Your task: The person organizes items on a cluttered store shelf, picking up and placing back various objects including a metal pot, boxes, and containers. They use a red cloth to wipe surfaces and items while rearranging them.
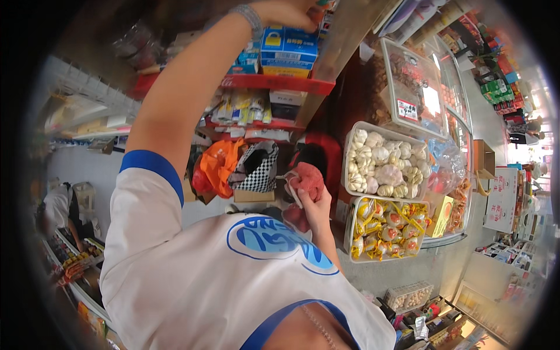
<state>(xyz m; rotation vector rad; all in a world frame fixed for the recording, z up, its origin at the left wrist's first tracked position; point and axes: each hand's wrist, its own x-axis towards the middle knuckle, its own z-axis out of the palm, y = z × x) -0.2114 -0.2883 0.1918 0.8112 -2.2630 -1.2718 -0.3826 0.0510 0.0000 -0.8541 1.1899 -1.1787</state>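
Observation:
My left arm stretches up to a shelf with a red front edge [280, 83]. The fingers of my left hand [293, 14] are blurred and partly cut off at the top of the picture, so what they touch is unclear. Just below that hand sits a stack of blue boxes [288, 43] bearing writing. A grey band [249, 18] circles my left wrist. My right hand [316, 203], held in front of my chest, grips a crumpled red cloth [306, 180]. Part of the cloth hangs below the fingers.
Right of my right hand stand a white tub of garlic bulbs [380, 157] and a tub of yellow-wrapped round items [389, 229]. A clear-lidded bin [415, 87] lies beyond. Below the shelves are an orange bag [218, 166] and a checkered bag [262, 168]. Another person [59, 205] bends at far left.

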